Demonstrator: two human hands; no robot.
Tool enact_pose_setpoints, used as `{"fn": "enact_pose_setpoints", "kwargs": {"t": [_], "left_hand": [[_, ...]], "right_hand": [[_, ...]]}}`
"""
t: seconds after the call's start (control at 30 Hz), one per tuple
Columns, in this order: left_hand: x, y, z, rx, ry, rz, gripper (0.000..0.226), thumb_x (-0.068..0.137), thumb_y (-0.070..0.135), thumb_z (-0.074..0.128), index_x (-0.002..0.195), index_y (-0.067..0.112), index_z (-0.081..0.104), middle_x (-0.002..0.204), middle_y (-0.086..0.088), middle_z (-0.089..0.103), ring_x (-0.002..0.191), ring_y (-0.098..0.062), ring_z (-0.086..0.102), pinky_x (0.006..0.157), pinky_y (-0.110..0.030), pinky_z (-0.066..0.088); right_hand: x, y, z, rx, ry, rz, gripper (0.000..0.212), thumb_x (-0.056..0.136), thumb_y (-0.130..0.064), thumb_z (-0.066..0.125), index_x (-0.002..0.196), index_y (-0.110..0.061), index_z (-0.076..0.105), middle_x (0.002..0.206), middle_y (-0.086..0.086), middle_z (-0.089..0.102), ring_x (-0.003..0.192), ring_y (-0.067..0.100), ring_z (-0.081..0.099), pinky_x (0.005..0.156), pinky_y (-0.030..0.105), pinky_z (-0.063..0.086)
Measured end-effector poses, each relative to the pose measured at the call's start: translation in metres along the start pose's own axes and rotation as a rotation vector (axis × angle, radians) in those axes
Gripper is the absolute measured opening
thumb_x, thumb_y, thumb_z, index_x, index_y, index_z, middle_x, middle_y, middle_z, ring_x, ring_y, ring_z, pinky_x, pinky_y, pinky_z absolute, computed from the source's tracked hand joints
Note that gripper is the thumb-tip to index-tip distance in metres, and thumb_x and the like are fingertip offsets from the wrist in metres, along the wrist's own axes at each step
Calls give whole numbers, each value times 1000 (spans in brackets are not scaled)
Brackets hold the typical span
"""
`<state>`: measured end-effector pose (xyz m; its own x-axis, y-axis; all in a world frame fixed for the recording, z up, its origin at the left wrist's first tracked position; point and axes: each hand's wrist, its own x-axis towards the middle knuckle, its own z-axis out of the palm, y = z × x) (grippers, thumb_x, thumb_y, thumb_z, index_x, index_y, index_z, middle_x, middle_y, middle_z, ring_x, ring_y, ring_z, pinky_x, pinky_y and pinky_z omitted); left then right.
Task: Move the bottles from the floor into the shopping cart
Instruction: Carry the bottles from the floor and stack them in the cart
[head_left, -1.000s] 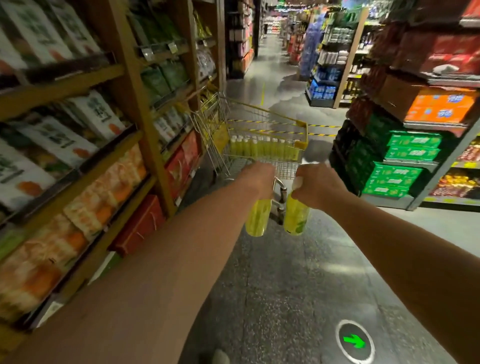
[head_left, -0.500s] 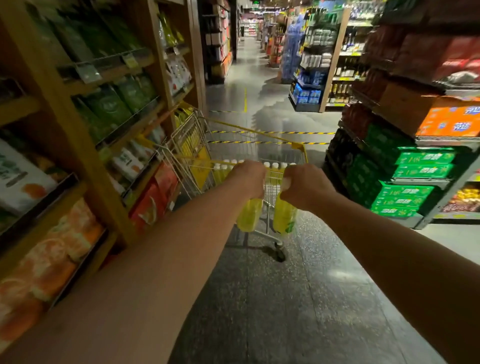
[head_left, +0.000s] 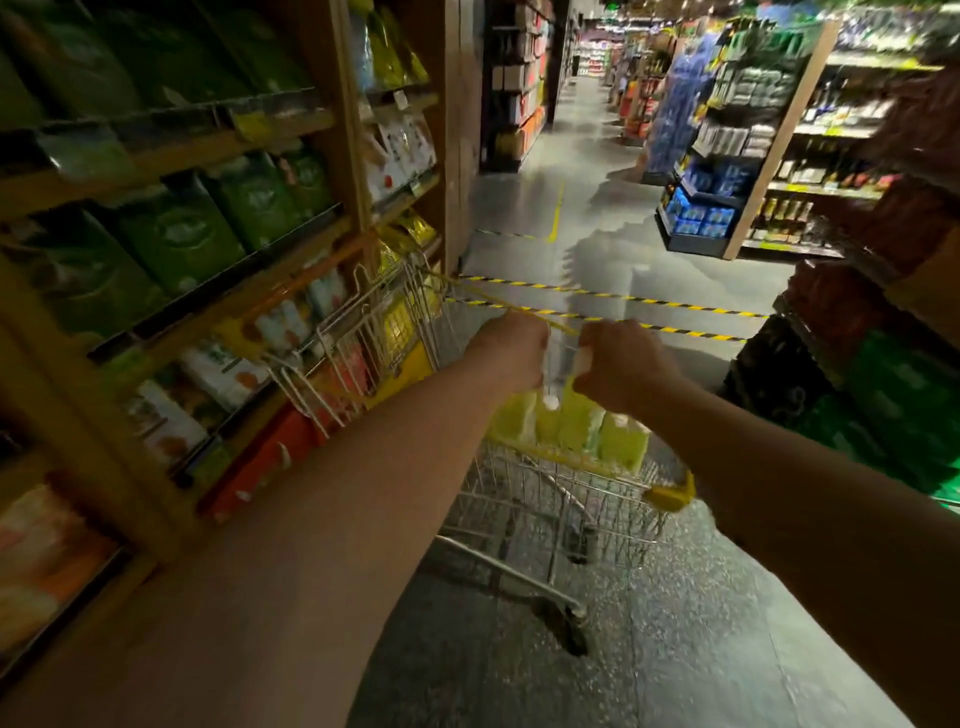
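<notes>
Above the shopping cart (head_left: 670, 493), the left hand (head_left: 511, 353) and right hand (head_left: 621, 364), close together, each clutched a yellow bottle (head_left: 511, 423) by its neck; lowering both upright before release seemed safest.

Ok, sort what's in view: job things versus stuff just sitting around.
Job:
left hand, gripping left bottle
right hand, gripping right bottle
shopping cart

Just there:
shelf packets
striped floor tape
green crates

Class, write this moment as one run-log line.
left hand: grips yellow bottle | right hand: grips yellow bottle | place: over cart | released: no
</notes>
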<state>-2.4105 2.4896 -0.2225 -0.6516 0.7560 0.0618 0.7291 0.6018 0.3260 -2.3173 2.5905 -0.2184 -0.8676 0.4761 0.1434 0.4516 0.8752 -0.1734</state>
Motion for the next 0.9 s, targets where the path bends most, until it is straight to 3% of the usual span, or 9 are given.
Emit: {"fn": "enact_pose_setpoints", "kwargs": {"t": [0.2, 0.33, 0.47, 0.7, 0.9], "left_hand": [[118, -32, 36, 6, -74, -2, 27, 74, 16, 77, 98, 11, 66, 104, -11, 65, 99, -31, 62, 68, -28, 41], [200, -66, 89, 21, -168, 12, 36, 73, 17, 78, 107, 14, 65, 110, -11, 65, 102, -30, 62, 78, -34, 48], [260, -103, 147, 16, -285, 30, 45, 76, 15, 77, 118, 17, 61, 120, -10, 59, 106, -30, 59, 83, -35, 48], [317, -163, 250, -85, -424, 39, 40, 83, 8, 66, 122, 14, 57, 116, -9, 59, 104, -29, 59, 81, -34, 50], [348, -193, 321, -101, -439, 34, 32, 85, 14, 65, 116, 8, 58, 115, -13, 59, 105, -31, 58, 80, -35, 48]], "right_hand": [[109, 27, 52, -3, -69, 2, 37, 73, -15, 65, 109, -13, 63, 108, 17, 65, 101, 35, 62, 77, 35, 51], [179, 46, 111, -9, -139, 47, 33, 70, -15, 65, 102, -13, 62, 102, 14, 65, 96, 35, 63, 72, 36, 54], [232, 67, 179, -35, -251, 122, 33, 76, -13, 65, 108, -14, 60, 103, 9, 64, 95, 29, 62, 68, 29, 44], [283, 95, 301, 75, -359, 220, 31, 78, -8, 62, 109, -11, 56, 101, 9, 61, 91, 28, 60, 64, 26, 35], [303, 119, 376, 85, -435, 229, 35, 82, -11, 62, 116, -9, 55, 106, 12, 61, 95, 32, 60, 72, 32, 46]]}}
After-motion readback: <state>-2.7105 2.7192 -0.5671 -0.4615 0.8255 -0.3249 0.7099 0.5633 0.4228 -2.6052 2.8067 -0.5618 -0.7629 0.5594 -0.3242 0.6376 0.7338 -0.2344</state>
